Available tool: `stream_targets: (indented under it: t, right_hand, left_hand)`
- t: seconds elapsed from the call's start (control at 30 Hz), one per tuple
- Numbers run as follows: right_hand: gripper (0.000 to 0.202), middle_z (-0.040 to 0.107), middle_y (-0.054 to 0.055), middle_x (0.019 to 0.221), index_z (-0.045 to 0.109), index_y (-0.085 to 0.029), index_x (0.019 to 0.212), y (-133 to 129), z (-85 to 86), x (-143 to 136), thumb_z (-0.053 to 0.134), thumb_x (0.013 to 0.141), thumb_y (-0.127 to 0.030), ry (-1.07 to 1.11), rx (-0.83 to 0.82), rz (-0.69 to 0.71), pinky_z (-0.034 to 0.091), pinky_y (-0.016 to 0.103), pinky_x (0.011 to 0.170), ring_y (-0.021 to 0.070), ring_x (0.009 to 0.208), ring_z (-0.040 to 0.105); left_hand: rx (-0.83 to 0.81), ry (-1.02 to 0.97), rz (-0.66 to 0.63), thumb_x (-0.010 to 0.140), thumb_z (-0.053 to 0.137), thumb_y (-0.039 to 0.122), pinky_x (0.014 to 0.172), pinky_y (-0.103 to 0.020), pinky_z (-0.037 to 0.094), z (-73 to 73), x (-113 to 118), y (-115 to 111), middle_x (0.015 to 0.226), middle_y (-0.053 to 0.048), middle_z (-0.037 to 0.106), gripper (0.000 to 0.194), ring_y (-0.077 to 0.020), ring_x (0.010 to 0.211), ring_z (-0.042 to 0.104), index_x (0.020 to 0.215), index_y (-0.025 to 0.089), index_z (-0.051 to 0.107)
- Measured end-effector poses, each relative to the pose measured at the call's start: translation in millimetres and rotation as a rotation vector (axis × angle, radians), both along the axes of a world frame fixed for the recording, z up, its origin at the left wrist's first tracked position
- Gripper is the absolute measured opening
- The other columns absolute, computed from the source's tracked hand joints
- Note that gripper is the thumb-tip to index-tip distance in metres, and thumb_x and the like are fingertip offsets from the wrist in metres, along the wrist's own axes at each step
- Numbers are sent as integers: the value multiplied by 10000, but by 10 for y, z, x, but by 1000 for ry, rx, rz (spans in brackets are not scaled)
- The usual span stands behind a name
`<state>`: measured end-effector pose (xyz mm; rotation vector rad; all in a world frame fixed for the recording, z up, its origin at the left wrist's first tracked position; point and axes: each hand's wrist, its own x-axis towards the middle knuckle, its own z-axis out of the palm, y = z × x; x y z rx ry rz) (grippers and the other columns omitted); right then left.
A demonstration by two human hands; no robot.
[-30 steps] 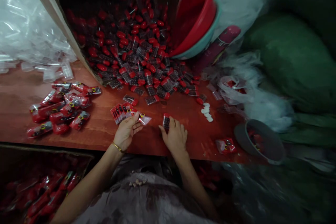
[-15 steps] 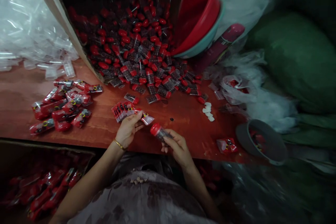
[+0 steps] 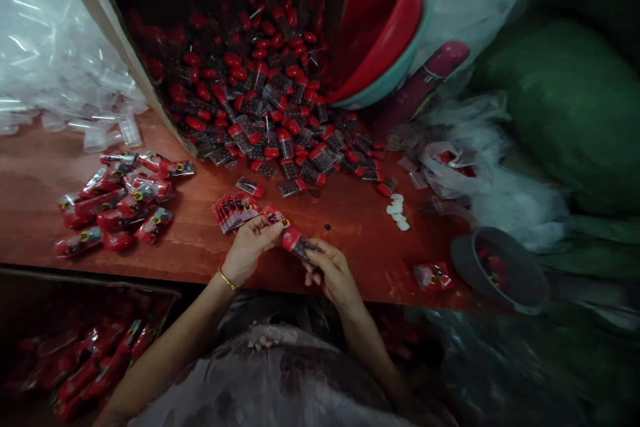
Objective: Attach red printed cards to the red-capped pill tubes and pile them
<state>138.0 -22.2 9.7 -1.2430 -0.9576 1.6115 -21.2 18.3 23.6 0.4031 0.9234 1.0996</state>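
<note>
Pinching printed red wrapper in left hand, right hand grasping red-capped clear tube, cap end meeting wrapper, insertion depth unclear, both above red-brown tabletop, fanned wrapper stack just beside left hand.

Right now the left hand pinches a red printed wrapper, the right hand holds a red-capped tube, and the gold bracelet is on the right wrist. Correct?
Wrong wrist: the gold bracelet is on the left, per the head view. The left hand does pinch a red printed wrapper, and the right hand holds a red-capped tube.
</note>
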Motion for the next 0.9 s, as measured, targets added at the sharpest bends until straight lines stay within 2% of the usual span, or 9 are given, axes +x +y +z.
stream_targets:
  t: [0.13, 0.23, 0.3, 0.5, 0.67, 0.8, 0.9]
  right_hand:
    - [237, 474, -75, 529, 570, -185, 852, -14, -13, -80, 543, 801, -415, -128, 87, -19, 357, 160, 363, 45, 362, 389]
    - [237, 516, -50, 595, 562, -192, 917, -31, -66, -150, 503, 851, -411, -358, 231, -93, 366, 172, 403, 61, 421, 426]
    - [241, 527, -41, 630, 554, -197, 943, -37, -106, -185, 476, 873, -414, -438, 295, -110, 367, 180, 418, 68, 444, 435]
    - [241, 512, -50, 622, 524, -201, 904, 2, -145, -238, 457, 884, -432, -319, 279, 15, 391, 181, 425, 57, 415, 407]
    - [236, 520, -53, 599, 530, -205, 873, 72, -99, -278, 464, 873, -432, -280, 250, 88, 400, 176, 414, 56, 405, 402]
    - [212, 522, -32, 621, 542, -205, 845, 79, -110, -376, 486, 859, -409, -381, 280, 44, 404, 178, 431, 78, 478, 458]
    - [230, 498, -46, 621, 514, -209, 858, 80, -150, -459, 483, 848, -436, -281, 227, 33, 402, 188, 422, 71, 444, 428]
  left_hand:
    - [-13, 17, 31, 446, 866, 246, 594, -206, 457, -78, 96, -52, 644, 13, 681, 408, -84, 558, 590, 771, 138, 644]
    - [-28, -21, 85, 428, 868, 209, 686, -225, 467, -140, 172, -107, 715, -5, 704, 424, -101, 649, 623, 783, 140, 647]
    - [-43, -33, 119, 401, 873, 192, 721, -227, 463, -147, 193, -129, 741, -8, 708, 430, -102, 678, 626, 764, 142, 649]
    - [47, 18, 23, 530, 825, 317, 627, -219, 450, -96, 104, -73, 666, -13, 677, 287, -103, 616, 587, 686, 135, 667]
    - [69, 33, -11, 540, 812, 328, 576, -225, 444, -93, 73, -30, 641, -19, 660, 274, -114, 590, 573, 664, 131, 666]
    - [48, 78, 84, 549, 796, 405, 475, -210, 409, -119, 102, -54, 624, -23, 658, 342, -98, 519, 539, 678, 125, 649]
    - [17, 126, 56, 537, 792, 439, 369, -197, 336, -136, 89, -81, 530, 13, 594, 392, -68, 401, 450, 709, 119, 646]
